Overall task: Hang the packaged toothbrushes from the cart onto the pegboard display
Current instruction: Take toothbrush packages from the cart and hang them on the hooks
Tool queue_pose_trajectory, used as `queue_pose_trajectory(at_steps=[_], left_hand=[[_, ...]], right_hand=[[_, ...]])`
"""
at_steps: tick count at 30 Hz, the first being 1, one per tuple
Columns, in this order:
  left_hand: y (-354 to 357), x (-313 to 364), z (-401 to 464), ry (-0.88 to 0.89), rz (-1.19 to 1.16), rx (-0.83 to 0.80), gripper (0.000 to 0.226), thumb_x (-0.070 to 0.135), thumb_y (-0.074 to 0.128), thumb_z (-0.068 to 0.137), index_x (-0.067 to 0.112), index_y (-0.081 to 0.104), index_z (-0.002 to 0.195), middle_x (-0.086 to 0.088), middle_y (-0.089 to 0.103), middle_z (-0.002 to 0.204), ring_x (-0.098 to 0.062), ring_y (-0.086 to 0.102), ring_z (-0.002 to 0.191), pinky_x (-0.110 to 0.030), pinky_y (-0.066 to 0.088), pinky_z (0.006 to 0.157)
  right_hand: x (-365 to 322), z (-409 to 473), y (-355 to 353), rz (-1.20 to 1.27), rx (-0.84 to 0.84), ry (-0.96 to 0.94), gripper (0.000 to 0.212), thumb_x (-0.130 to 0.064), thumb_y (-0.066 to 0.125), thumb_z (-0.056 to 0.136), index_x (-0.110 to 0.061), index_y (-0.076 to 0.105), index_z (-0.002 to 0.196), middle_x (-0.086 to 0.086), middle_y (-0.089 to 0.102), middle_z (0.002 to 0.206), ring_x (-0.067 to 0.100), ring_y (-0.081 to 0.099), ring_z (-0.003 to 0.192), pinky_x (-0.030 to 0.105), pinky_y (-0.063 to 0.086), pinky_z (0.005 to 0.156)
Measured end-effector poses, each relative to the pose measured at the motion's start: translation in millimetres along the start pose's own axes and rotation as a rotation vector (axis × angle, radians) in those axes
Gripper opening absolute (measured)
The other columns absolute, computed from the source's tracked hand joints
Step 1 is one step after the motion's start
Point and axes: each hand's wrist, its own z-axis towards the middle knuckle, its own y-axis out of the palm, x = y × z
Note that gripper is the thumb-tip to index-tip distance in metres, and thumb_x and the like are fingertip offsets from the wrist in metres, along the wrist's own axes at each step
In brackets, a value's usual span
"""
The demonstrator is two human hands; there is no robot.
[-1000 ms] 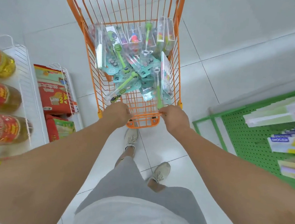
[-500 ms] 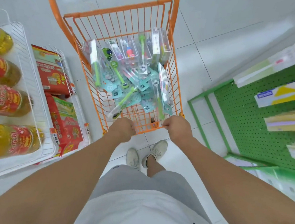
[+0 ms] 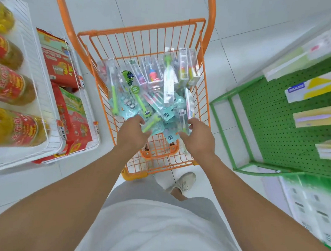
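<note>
Orange wire cart (image 3: 100, 39) seen from above, used here as the landmark for all positions. Inside its basket lies a loose heap of packaged toothbrushes (image 3: 151, 96): clear plastic blister packs on teal and white backing cards, several with lime-green handles, one with a green cartoon figure printed on the card, and a pair of taller boxed packs standing upright against the far right corner of the cart. The packs overlap at mixed angles and fill the far and middle part of the basket; the wire floor shows bare at the near end.

Both hands reach into the cart at the near edge of the heap. The left hand (image 3: 133, 133) has its fingers curled over a pack holding a lime-green handle (whether the pack is lifted or merely touched cannot be told). The right hand (image 3: 198, 137) has its fingers bent down on the teal packs toward the cart's right wall; a firm grip cannot be confirmed.

Right of the cart stands the green pegboard display (image 3: 281, 123), with blurred boxed goods hanging on it. Left of the cart, a white wire shelf (image 3: 35, 70) carries bottles of yellow oil (image 3: 8, 83) and red packets (image 3: 63, 66).
</note>
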Motion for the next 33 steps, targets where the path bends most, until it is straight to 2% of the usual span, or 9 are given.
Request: queue_pose_trajectory(at_steps=[3, 7, 13, 18, 23, 26, 29, 31, 33], left_hand=[[3, -4, -4, -0.059, 0.072, -0.074, 0.064, 0.039, 0.077, 0.085, 0.013, 0.048, 0.136, -0.007, 0.056, 0.127, -0.027, 0.057, 0.110, -0.033, 0.043, 0.080], [26, -14, -6, -0.055, 0.182, -0.198, 0.068, 0.041, 0.077, 0.084, 0.013, 0.046, 0.136, -0.010, 0.053, 0.129, -0.030, 0.054, 0.117, -0.040, 0.047, 0.091], [43, -14, 22, -0.109, 0.128, -0.056, 0.079, 0.038, 0.078, 0.084, 0.012, 0.035, 0.145, -0.014, 0.042, 0.138, -0.035, 0.045, 0.127, -0.046, 0.045, 0.100], [45, -13, 45, -0.071, 0.278, -0.071, 0.044, 0.038, 0.066, 0.092, 0.012, 0.052, 0.124, -0.011, 0.052, 0.121, -0.032, 0.051, 0.111, -0.045, 0.048, 0.088], [35, -8, 29, 0.023, 0.030, -0.111, 0.029, 0.036, 0.058, 0.097, 0.013, 0.040, 0.101, -0.006, 0.055, 0.080, -0.023, 0.054, 0.063, -0.034, 0.038, 0.053], [16, 5, 13, -0.057, -0.342, -0.151, 0.030, 0.035, 0.060, 0.098, 0.013, 0.042, 0.099, -0.010, 0.059, 0.084, -0.021, 0.062, 0.062, -0.033, 0.045, 0.056], [-7, 29, -7, -0.207, -0.671, -0.318, 0.026, 0.032, 0.071, 0.091, 0.015, 0.061, 0.108, -0.005, 0.067, 0.098, -0.019, 0.068, 0.077, -0.036, 0.056, 0.078], [-16, 47, -21, -0.179, -0.714, -0.323, 0.016, 0.030, 0.077, 0.086, 0.023, 0.069, 0.098, 0.003, 0.070, 0.092, -0.014, 0.068, 0.083, -0.032, 0.056, 0.084], [-22, 69, -32, -0.117, -0.707, -0.277, 0.014, 0.029, 0.079, 0.085, 0.027, 0.067, 0.092, 0.008, 0.069, 0.089, -0.007, 0.066, 0.083, -0.023, 0.051, 0.076]], right_hand=[[-9, 13, 4, 0.082, -0.009, 0.025, 0.057, -0.034, 0.076, 0.085, -0.015, 0.052, 0.133, 0.007, 0.059, 0.124, 0.026, 0.058, 0.113, 0.039, 0.051, 0.086], [-5, 34, 18, -0.139, -0.146, -0.032, 0.068, -0.036, 0.076, 0.085, -0.018, 0.043, 0.141, 0.013, 0.048, 0.129, 0.034, 0.049, 0.120, 0.043, 0.049, 0.088], [2, 73, 32, -0.206, -0.035, -0.029, 0.069, -0.037, 0.074, 0.087, -0.016, 0.036, 0.141, 0.014, 0.048, 0.128, 0.034, 0.050, 0.118, 0.044, 0.048, 0.090], [-1, 96, 37, -0.138, 0.101, -0.005, 0.047, -0.034, 0.073, 0.088, -0.012, 0.052, 0.124, 0.012, 0.049, 0.124, 0.031, 0.052, 0.113, 0.040, 0.048, 0.084], [-7, 89, 18, 0.248, 0.155, 0.032, 0.032, -0.032, 0.077, 0.081, -0.016, 0.057, 0.101, 0.001, 0.056, 0.094, 0.018, 0.055, 0.083, 0.035, 0.050, 0.071], [-7, 69, -12, 0.564, 0.149, 0.067, 0.030, -0.026, 0.074, 0.084, -0.015, 0.056, 0.105, 0.006, 0.065, 0.093, 0.016, 0.061, 0.078, 0.032, 0.052, 0.071], [-2, 45, -49, 0.972, 0.169, 0.207, 0.020, -0.019, 0.068, 0.091, -0.016, 0.053, 0.105, 0.005, 0.067, 0.094, 0.021, 0.070, 0.079, 0.036, 0.057, 0.078], [8, 26, -69, 1.205, 0.182, 0.307, 0.011, -0.014, 0.061, 0.096, -0.013, 0.052, 0.102, 0.009, 0.062, 0.094, 0.023, 0.066, 0.078, 0.043, 0.060, 0.080], [25, 6, -83, 1.315, 0.207, 0.363, 0.010, -0.013, 0.057, 0.099, -0.009, 0.049, 0.104, 0.011, 0.057, 0.095, 0.024, 0.062, 0.079, 0.048, 0.060, 0.081]])
